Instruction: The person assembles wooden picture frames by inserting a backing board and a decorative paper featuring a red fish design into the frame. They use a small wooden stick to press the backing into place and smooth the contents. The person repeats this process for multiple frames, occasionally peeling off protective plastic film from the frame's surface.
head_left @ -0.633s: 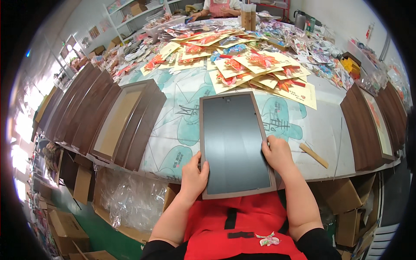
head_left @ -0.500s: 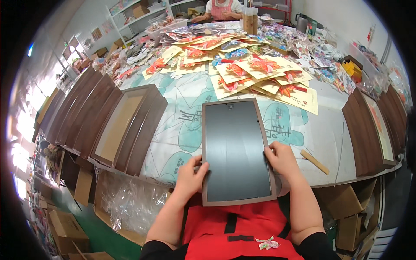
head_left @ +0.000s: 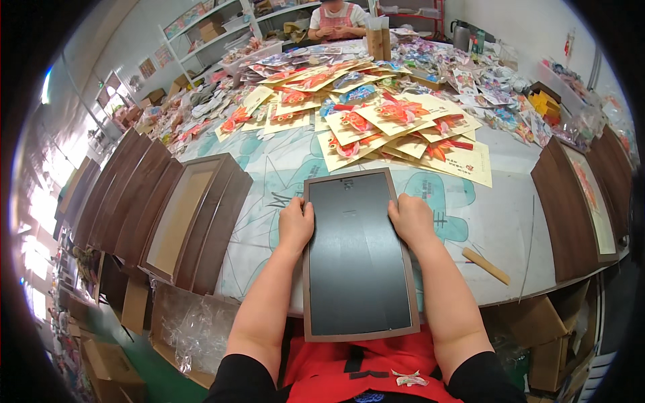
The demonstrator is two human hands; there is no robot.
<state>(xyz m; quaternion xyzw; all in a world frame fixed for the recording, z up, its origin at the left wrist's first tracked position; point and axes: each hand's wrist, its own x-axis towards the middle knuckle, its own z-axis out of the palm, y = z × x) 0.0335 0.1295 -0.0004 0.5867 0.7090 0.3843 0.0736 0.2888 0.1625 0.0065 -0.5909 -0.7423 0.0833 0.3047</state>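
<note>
Over the near edge of the counter (head_left: 514, 221), the left hand (head_left: 295, 225) and right hand (head_left: 412, 218), fingers curled in, grip one brown frame (head_left: 359, 258) by its long sides, black panel facing up. One wooden stick (head_left: 486, 266) lies to the right; beyond, overlapping goldfish cards (head_left: 403, 115) defy counting. At least two dark frames (head_left: 571, 215) stand right, several brown frames (head_left: 201, 221) left. Across is one co-worker (head_left: 334, 21), near one grey flask (head_left: 461, 36).

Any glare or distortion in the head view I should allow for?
Head view: soft pale sheen on the dark panel; bright patches blown out at far left; tabletop edge curving upward toward both sides; black vignetting in the corners.
</note>
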